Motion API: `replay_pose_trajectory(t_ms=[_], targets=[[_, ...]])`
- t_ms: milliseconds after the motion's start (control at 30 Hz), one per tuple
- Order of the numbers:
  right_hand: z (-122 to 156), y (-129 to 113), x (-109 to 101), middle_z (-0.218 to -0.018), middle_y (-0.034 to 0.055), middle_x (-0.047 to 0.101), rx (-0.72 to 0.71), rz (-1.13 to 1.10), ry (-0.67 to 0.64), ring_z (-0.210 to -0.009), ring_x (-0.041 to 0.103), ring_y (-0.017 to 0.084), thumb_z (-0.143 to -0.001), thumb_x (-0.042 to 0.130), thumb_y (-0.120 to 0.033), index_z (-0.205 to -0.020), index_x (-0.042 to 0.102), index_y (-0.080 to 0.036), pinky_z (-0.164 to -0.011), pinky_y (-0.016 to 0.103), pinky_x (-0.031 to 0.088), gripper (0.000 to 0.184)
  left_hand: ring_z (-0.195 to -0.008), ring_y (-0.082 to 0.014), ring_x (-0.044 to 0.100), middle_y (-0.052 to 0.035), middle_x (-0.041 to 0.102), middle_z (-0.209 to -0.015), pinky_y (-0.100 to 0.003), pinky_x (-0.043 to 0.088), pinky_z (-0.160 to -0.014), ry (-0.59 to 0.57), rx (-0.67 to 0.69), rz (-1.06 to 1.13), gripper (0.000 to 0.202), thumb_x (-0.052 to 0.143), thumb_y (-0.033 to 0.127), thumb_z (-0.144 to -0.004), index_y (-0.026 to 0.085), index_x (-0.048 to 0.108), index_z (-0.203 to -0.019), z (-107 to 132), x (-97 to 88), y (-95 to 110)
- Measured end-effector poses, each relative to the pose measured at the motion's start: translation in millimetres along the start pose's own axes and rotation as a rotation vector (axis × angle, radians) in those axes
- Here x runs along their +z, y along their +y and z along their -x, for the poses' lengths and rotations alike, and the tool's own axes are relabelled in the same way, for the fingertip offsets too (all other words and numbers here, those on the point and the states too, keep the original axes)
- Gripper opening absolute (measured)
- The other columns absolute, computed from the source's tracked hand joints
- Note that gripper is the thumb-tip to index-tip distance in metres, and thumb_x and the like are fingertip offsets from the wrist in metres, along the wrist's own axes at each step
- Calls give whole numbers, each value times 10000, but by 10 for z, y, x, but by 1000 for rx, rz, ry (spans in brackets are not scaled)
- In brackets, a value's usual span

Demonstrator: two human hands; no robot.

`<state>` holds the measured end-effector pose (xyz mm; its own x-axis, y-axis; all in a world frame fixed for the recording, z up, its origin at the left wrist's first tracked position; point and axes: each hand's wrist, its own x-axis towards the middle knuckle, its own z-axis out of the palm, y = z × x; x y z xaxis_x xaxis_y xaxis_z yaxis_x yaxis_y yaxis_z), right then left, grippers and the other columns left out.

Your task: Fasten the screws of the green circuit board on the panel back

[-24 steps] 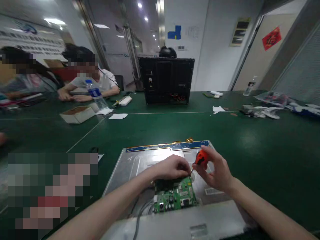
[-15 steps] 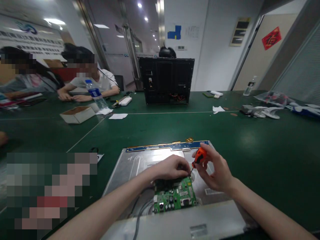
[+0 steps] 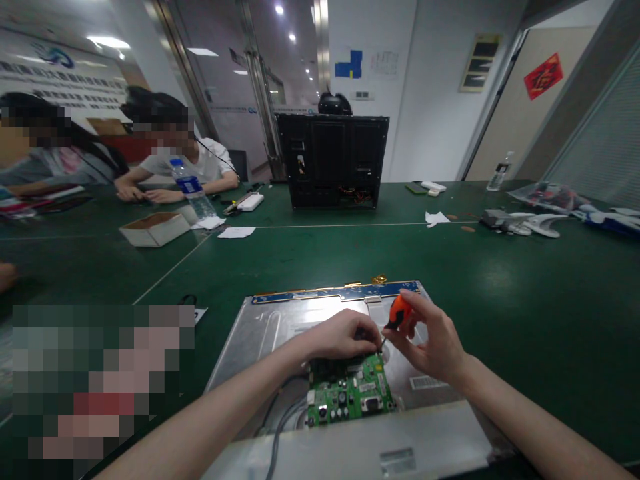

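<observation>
A silver metal display panel (image 3: 280, 327) lies flat on the green table in front of me, with a green circuit board (image 3: 353, 393) fastened near its middle. My right hand (image 3: 430, 340) is closed round a small orange-handled screwdriver (image 3: 397, 313), its tip pointing down at the board's top edge. My left hand (image 3: 340, 337) is curled with pinched fingers right at the screwdriver tip, resting on the board's upper edge. Whether it holds anything is hidden. A blue strip board (image 3: 335, 293) runs along the panel's far edge.
A black monitor back (image 3: 333, 160) stands upright mid-table. Two seated people (image 3: 165, 153) are at the far left beside a water bottle (image 3: 193, 190) and an open cardboard box (image 3: 155, 229). White parts and bags (image 3: 530, 223) lie at the right. Grey cables (image 3: 280, 427) leave the board.
The orange screwdriver handle has tilted and turned slightly in my right hand's fingers. My left hand stays at the tip.
</observation>
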<state>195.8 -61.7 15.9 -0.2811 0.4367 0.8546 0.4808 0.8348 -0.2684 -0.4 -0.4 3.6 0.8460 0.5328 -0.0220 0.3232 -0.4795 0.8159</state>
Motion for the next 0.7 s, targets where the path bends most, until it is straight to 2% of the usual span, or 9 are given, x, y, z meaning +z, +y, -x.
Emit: replay_pose_trajectory(t_ms=[267,500,700], targets=[[20,-14,-22,-811,16,694,50,-54,-46,-541,641,125,-904,518,-106,-1523,292,-239,-450,199,533,672,-755,-157,614,5,691,-778,-238,436,-712,-9,8,5,109,668,100,-814,148,759,-851,-6,11,-23],[31,5,2,-680,-55,615,24,-5,3,-444,560,102,-911,568,-140,-1486,335,-247,-400,185,470,630,-797,-162,643,-7,724,-846,-247,460,-747,-8,10,8,148,667,102,-823,163,766,-915,-2,14,-43],[11,7,-4,-736,-39,653,10,2,4,-446,556,94,-949,566,-192,-1483,342,-253,-397,183,456,583,-795,-158,643,-7,727,-842,-245,464,-742,2,9,1,130,674,119,-823,165,761,-907,-4,13,-32]])
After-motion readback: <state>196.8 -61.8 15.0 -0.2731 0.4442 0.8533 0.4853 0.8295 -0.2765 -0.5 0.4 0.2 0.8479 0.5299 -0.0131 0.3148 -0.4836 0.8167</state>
